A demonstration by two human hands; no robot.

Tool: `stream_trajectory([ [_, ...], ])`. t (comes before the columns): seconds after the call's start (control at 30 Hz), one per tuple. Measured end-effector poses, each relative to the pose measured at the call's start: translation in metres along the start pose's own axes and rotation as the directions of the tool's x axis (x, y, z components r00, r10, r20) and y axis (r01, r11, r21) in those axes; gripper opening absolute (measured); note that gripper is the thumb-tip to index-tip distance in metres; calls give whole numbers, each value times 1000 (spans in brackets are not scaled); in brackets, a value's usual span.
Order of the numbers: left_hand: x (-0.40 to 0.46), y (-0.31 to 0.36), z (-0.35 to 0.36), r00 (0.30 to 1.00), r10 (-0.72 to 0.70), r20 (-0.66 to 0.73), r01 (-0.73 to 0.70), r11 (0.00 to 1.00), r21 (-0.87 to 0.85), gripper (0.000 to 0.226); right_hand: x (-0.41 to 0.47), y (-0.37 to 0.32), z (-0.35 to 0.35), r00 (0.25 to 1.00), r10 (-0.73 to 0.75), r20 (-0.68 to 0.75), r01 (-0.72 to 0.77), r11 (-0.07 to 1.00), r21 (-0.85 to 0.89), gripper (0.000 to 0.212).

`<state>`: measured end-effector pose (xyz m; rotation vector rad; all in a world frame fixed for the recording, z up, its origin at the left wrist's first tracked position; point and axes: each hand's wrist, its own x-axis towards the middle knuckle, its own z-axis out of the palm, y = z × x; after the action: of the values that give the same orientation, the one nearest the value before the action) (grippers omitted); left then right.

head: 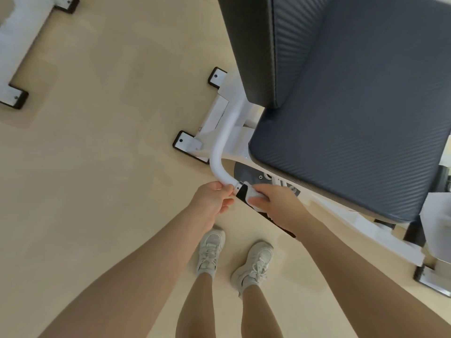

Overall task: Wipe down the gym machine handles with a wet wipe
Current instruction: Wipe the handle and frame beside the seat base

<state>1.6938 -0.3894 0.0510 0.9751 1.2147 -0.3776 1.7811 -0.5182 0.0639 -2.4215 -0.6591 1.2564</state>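
The pale beige gym floor (102,147) fills the view, and toward two o'clock stands the white steel-framed gym machine (220,113) with its dark grey, ribbed vinyl seat pad (349,152) and matching back pad (249,45) above it. A second white frame with black rubber feet (14,57) sits at ten o'clock, well apart. From under the seat a curved white metal tube (218,152) bends down toward the person and ends in a short black rubber handle grip (242,193) near the middle of the view, just above a pair of pale grey trainers (211,250) at six o'clock.

The left hand (211,203) has its fingers curled round the white tube just at nine o'clock of the grip, steadying it. The right hand (273,206) closes over the grip from three o'clock, its fingers curled round a bunched white wet wipe (251,196) pressed against the black rubber (only a corner of the wipe shows past the knuckles).

The step in hand looks to be the wiping of this one handle. The next move probably calls for drawing or twisting the wipe along the full length of the grip, underside included, while the left hand braces the tube. Whether other handles have been cleaned cannot be told.
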Motion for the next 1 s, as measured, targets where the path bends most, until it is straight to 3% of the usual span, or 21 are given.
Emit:
stream_trajectory([
  [0.1, -1, 1, 0, 1000, 7, 1, -7, 1000, 2, 22, -2, -2, 1, 1000, 18, 8, -15, 975, -221, 19],
  [0.27, 0, 2, -1, 1000, 11, 9, -11, 1000, -3, 19, 9, -19, 17, 983, -167, -72, 148, 965, -219, 31],
  [0.37, -1, 2, -2, 1000, 3, 14, -4, 1000, 5, 20, -11, 1, 9, 985, -146, -94, 116, 957, -266, 24],
  [0.47, -1, 1, -2, 1000, 0, 11, 0, 1000, -18, 22, -21, 19, 3, 993, -90, -81, 46, 897, -440, 23],
  [0.53, -1, 0, -1, 1000, 4, 17, -4, 999, -43, 24, -9, 16, 4, 988, -137, -68, 84, 857, -508, 18],
  [0.63, -4, -5, 1, 1000, 27, 7, -26, 996, -83, 27, 5, -7, 12, 959, -270, -91, 228, 919, -321, 24],
  [0.73, -4, -9, 4, 999, 30, 10, -28, 984, -173, 29, -5, -9, 10, 892, -430, -136, 414, 901, -132, 22],
  [0.83, -7, -13, 10, 1000, 19, -20, -24, 962, -271, 29, -25, 25, -1, 912, -378, -159, 361, 924, -125, 19],
  [0.9, -8, -17, 15, 998, 23, -63, -43, 940, -338, 29, -33, 43, -9, 923, -349, -160, 301, 916, -266, 27],
  [1.0, -11, -26, 25, 992, 36, -124, -85, 906, -415, 23, -31, 47, -11, 975, -219, -44, 197, 934, -299, 27],
])
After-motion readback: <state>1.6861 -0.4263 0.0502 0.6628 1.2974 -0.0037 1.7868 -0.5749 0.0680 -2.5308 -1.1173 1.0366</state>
